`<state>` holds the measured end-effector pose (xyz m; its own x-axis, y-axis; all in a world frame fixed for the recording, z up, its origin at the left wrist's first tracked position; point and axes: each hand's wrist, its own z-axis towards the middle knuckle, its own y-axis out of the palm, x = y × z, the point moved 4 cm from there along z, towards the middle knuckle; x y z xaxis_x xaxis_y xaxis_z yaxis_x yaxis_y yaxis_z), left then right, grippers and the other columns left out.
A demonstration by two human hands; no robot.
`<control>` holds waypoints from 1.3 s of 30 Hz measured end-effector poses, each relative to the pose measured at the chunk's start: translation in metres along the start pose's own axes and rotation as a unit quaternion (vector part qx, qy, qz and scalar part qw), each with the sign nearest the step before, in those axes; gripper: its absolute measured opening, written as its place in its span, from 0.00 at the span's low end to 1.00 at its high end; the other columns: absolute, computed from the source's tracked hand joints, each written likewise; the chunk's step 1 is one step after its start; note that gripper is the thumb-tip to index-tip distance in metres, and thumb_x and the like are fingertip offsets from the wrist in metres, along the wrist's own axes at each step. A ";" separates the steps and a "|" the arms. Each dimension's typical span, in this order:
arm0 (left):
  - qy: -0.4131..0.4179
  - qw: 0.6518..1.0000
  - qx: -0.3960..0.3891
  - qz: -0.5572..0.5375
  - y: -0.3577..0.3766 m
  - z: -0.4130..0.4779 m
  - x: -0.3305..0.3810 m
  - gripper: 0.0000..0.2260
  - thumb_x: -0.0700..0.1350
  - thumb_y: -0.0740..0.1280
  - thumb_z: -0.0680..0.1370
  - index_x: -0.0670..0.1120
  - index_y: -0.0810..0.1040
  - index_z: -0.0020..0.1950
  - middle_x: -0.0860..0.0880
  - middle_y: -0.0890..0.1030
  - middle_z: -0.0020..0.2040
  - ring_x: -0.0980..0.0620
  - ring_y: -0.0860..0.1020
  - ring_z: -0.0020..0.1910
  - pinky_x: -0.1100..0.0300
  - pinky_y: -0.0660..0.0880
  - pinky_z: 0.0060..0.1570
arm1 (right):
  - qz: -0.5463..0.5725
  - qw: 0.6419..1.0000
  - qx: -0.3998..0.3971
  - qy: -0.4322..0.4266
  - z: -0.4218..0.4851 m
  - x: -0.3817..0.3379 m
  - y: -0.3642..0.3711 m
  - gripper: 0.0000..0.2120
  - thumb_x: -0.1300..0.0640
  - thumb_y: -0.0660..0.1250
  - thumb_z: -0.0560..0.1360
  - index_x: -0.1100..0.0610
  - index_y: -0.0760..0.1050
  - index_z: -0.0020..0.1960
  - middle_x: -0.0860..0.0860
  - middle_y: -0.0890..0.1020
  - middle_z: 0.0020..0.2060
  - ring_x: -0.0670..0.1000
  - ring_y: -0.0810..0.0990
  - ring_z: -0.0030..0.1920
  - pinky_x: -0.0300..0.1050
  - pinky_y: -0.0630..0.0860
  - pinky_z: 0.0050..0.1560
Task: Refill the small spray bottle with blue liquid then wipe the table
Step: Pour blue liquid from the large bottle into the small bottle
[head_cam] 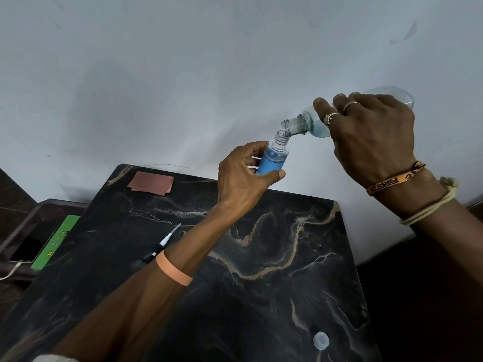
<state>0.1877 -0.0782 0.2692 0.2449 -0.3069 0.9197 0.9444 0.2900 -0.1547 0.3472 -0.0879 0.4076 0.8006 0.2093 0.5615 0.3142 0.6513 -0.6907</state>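
Head view: both hands' fingers grip bottles above black marble table [261, 283], pale wall [183, 74]

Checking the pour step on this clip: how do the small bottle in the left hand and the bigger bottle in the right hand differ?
The small spray bottle, in the left hand, stands nearly upright; the large bottle, in the right hand, is tipped mouth-down over it. The small spray bottle is mostly full of blue liquid; the large bottle holds only a little, pooled near its neck. The small spray bottle is narrower. Both are clear, uncapped plastic, held above the table.
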 end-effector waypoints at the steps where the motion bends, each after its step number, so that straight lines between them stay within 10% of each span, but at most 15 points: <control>1: 0.000 1.000 0.000 0.001 0.000 0.000 0.000 0.25 0.49 0.81 0.66 0.51 0.80 0.61 0.57 0.82 0.53 0.62 0.81 0.47 0.74 0.76 0.41 | -0.002 1.000 0.003 -0.001 0.000 0.000 -0.001 0.22 0.64 0.52 0.80 0.60 0.67 0.73 0.65 0.78 0.59 0.65 0.77 0.57 0.57 0.72 0.53; 39: 0.001 1.000 0.001 -0.005 -0.003 -0.001 -0.004 0.25 0.49 0.82 0.66 0.51 0.80 0.61 0.57 0.81 0.52 0.63 0.81 0.47 0.74 0.76 0.41 | 0.010 1.000 0.002 -0.006 -0.001 -0.003 -0.002 0.23 0.64 0.53 0.78 0.60 0.67 0.72 0.64 0.79 0.58 0.64 0.78 0.56 0.55 0.72 0.51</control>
<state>0.1846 -0.0790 0.2657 0.2366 -0.3120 0.9201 0.9463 0.2887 -0.1455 0.3444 -0.0908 0.4067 0.8009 0.2301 0.5528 0.2960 0.6504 -0.6995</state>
